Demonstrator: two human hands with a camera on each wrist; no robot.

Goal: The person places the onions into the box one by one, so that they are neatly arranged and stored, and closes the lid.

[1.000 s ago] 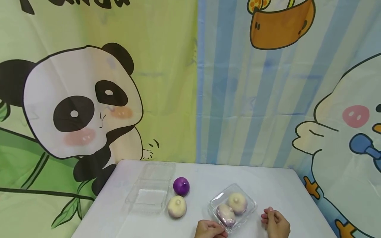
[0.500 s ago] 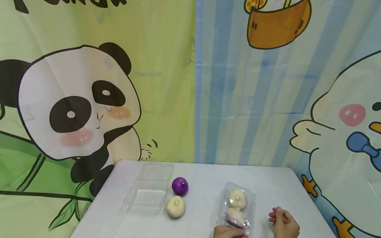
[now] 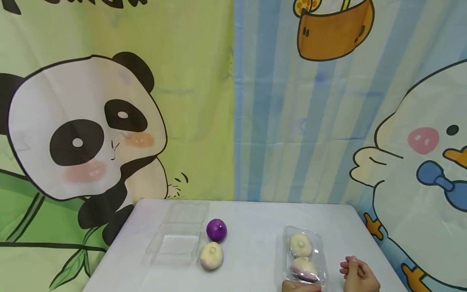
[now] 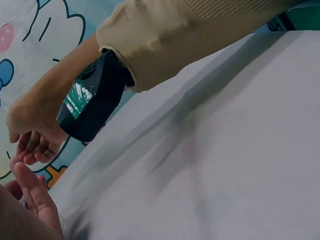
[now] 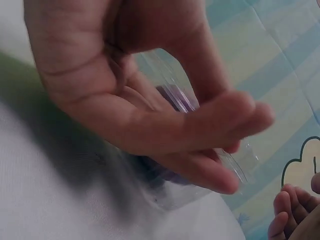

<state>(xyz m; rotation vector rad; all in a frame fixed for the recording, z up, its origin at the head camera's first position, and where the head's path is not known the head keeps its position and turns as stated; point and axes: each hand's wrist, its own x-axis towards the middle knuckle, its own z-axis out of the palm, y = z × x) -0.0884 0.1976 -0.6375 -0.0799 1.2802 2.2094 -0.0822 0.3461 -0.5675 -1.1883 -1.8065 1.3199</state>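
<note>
In the head view, my left hand (image 3: 300,286) grips the near edge of a clear plastic clamshell box (image 3: 318,239) on the table. Two pale bulbs (image 3: 301,244) tinged with purple lie in it, one behind the other. My right hand (image 3: 359,275), to the right of the box and apart from it, holds nothing; its fingers are loosely curled near the thumb. In the right wrist view, a hand with bent fingers overlaps the clear box (image 5: 172,202), where some purple shows through. A sleeved arm (image 4: 155,40) with a dark wrist camera crosses the left wrist view.
An opened clear clamshell box (image 3: 171,247) lies at the left of the white table (image 3: 251,247). Beside it are a shiny purple ball-shaped bulb (image 3: 217,230) and a loose pale bulb (image 3: 211,256). A printed curtain (image 3: 270,121) hangs behind the table's far edge.
The filled box has moved right with my left hand and turned from slanted to nearly lengthwise. My right hand has shifted right. The head view has swung slightly to the right.
</note>
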